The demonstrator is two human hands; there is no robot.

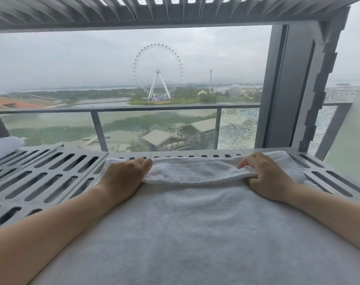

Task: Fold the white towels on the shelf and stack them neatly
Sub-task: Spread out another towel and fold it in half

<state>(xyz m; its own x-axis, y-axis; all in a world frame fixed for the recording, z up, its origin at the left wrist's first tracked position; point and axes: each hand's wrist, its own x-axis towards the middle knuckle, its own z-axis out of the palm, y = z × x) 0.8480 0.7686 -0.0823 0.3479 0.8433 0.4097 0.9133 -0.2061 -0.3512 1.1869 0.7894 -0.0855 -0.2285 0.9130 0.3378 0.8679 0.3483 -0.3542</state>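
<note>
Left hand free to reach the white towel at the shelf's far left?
Not yet, probably: left hand grips the spread white towel; only slotted grey metal shelf lies before the far-left towel.

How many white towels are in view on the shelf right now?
2. The spread towel lies in the middle, gripped by the left hand and right hand. The second towel sits far left, partly cut off; others may be hidden.
</note>
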